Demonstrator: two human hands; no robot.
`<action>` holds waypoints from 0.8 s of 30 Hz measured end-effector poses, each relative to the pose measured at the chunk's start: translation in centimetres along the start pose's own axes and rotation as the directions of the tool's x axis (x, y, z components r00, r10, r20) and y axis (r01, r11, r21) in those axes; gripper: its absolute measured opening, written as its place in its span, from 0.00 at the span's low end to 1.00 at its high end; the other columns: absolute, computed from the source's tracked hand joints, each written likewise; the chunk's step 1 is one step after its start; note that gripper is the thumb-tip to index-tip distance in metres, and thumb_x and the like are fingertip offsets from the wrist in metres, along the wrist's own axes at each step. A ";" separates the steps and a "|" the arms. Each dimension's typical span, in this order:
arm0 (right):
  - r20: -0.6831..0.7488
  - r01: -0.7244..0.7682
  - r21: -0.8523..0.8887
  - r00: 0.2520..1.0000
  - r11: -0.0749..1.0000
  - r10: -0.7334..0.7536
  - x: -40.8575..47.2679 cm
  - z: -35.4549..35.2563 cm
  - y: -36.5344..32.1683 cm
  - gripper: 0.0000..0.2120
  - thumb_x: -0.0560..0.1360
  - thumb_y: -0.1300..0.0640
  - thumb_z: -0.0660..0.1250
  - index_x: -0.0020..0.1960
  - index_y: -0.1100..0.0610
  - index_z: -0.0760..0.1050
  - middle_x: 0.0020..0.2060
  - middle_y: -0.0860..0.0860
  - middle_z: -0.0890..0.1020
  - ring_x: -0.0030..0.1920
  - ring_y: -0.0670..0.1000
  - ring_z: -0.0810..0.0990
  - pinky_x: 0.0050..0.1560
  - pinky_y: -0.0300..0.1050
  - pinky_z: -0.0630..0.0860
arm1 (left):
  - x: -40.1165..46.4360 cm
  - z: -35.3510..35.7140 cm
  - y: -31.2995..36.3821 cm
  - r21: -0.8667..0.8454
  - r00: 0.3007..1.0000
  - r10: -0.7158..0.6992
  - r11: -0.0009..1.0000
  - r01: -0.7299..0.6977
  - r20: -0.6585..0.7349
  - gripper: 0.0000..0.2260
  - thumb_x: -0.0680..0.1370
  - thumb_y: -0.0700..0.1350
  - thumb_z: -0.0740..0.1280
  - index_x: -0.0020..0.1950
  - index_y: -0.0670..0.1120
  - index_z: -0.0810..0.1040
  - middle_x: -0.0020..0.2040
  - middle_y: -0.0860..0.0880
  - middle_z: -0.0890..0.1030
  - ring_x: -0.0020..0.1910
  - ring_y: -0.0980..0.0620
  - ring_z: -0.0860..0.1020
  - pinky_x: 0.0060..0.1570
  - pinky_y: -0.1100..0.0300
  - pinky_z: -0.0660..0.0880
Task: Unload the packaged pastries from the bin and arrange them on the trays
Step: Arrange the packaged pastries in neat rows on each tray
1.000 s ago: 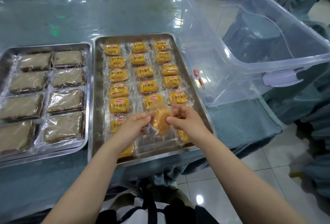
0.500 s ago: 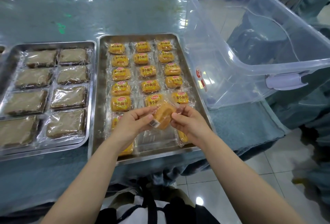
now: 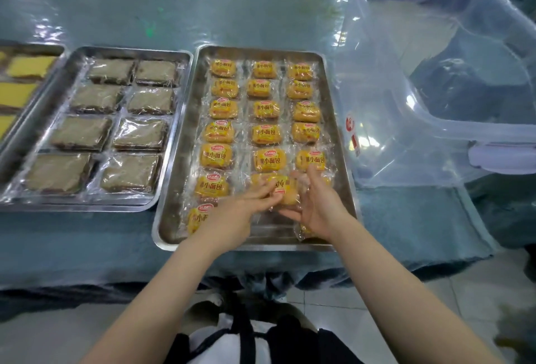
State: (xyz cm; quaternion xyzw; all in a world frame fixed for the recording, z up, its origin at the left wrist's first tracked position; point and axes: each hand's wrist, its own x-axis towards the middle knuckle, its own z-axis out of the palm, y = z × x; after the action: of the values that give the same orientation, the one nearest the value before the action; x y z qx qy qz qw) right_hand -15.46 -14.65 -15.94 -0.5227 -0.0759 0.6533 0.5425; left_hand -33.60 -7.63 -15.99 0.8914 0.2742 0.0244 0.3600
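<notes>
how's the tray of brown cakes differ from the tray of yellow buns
The tray of brown cakes holds large flat brown rectangles in two columns; the tray of yellow buns holds small printed yellow packs in three. No hand is at the brown cakes; both hands work over the yellow buns. Both are steel trays side by side.

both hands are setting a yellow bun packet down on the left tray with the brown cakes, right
Not quite. In the head view both hands, left hand and right hand, set the yellow bun packet on the bun tray beside the clear bin, not the brown cake tray.
</notes>
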 end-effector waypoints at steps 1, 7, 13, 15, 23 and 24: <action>0.006 0.016 -0.027 1.000 1.000 -0.015 0.0 -0.1 0.0 0.19 0.77 0.47 0.62 0.65 0.54 0.73 0.56 0.56 0.82 0.54 0.56 0.82 0.50 0.52 0.80 | -0.2 0.4 0.0 -0.049 1.000 -0.006 0.999 0.005 -0.014 0.37 0.74 0.27 0.58 0.69 0.65 0.61 0.74 0.66 0.53 0.73 0.66 0.47 0.70 0.63 0.43; 0.082 -0.005 0.035 0.997 0.999 0.002 0.2 -0.5 -0.4 0.16 0.74 0.66 0.64 0.62 0.62 0.73 0.52 0.59 0.83 0.54 0.58 0.82 0.54 0.56 0.79 | 0.0 1.2 0.3 -0.627 0.854 -0.423 0.763 0.155 -0.303 0.20 0.76 0.47 0.67 0.65 0.60 0.69 0.60 0.64 0.74 0.57 0.67 0.73 0.56 0.66 0.72; 0.147 0.008 -0.172 0.989 0.985 0.017 0.4 -0.7 -0.3 0.26 0.68 0.60 0.73 0.64 0.57 0.71 0.55 0.56 0.82 0.54 0.57 0.82 0.49 0.52 0.80 | 0.1 1.7 -0.5 -0.801 0.729 -0.646 0.549 0.238 -0.227 0.07 0.72 0.41 0.73 0.46 0.49 0.78 0.45 0.48 0.83 0.46 0.48 0.82 0.45 0.54 0.78; 0.101 -0.001 -0.190 0.995 0.982 0.021 0.6 -0.8 -0.4 0.27 0.66 0.64 0.74 0.63 0.58 0.70 0.54 0.57 0.83 0.52 0.57 0.83 0.47 0.49 0.81 | 0.1 1.6 -0.4 -0.811 0.726 -0.654 0.532 0.243 -0.211 0.08 0.72 0.40 0.73 0.40 0.47 0.74 0.43 0.43 0.83 0.41 0.47 0.81 0.43 0.51 0.78; 0.098 0.023 0.178 0.994 0.984 -0.041 0.9 0.2 -0.4 0.21 0.67 0.60 0.72 0.59 0.63 0.74 0.51 0.58 0.84 0.50 0.54 0.84 0.47 0.44 0.80 | 0.5 1.7 0.4 -0.918 0.732 -0.653 0.384 0.097 -0.196 0.10 0.74 0.36 0.69 0.36 0.45 0.71 0.32 0.50 0.78 0.33 0.53 0.77 0.35 0.60 0.77; 0.127 0.003 0.135 0.992 0.991 -0.021 0.8 0.3 -0.4 0.22 0.68 0.63 0.71 0.61 0.63 0.72 0.53 0.58 0.83 0.52 0.55 0.83 0.48 0.45 0.80 | 0.4 1.7 0.3 -0.919 0.721 -0.659 0.386 0.083 -0.212 0.10 0.74 0.36 0.69 0.36 0.44 0.71 0.32 0.49 0.78 0.33 0.52 0.77 0.36 0.59 0.78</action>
State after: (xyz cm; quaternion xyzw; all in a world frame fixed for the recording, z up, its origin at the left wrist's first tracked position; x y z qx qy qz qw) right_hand -15.36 -13.68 -16.03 -0.4416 -0.0696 0.6858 0.5743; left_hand -32.68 -8.66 -17.12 0.4438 0.5173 0.3276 0.6543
